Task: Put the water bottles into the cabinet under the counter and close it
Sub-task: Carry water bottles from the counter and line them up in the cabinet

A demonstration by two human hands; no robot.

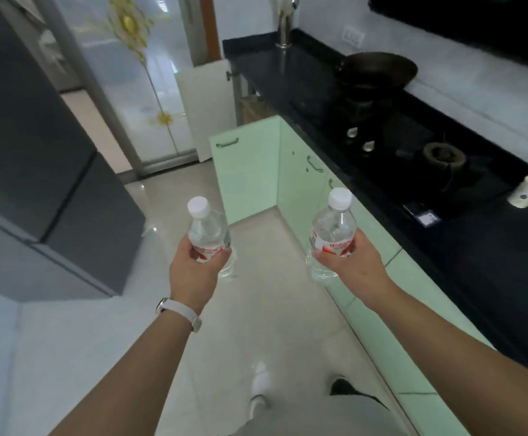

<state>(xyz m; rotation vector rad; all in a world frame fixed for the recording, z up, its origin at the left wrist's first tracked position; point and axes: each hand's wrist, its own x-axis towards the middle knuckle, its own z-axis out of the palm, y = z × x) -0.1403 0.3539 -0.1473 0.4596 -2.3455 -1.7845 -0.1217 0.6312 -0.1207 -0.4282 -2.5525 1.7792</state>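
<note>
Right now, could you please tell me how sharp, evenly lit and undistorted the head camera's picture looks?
Head view: the left bottle and right bottle are fairly sharp; the wok and tap beyond are blurred; the wide-angle lens bows the green cabinet fronts and the grey fridge; the glossy floor carries bright glare; the black counter is dark, swallowing detail.

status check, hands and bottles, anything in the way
Left hand grips left bottle, right hand grips right bottle, both capped. Green cabinet door ahead open. No obstacle seen.

- Water bottles, two: left bottle (pixel 206 231), right bottle (pixel 335 225).
- Hands, two: left hand (pixel 195 270), right hand (pixel 349 262).
- Wok (pixel 379 70), one.
- Faucet (pixel 284 26), one.
- Wristband (pixel 179 313), one.
</note>
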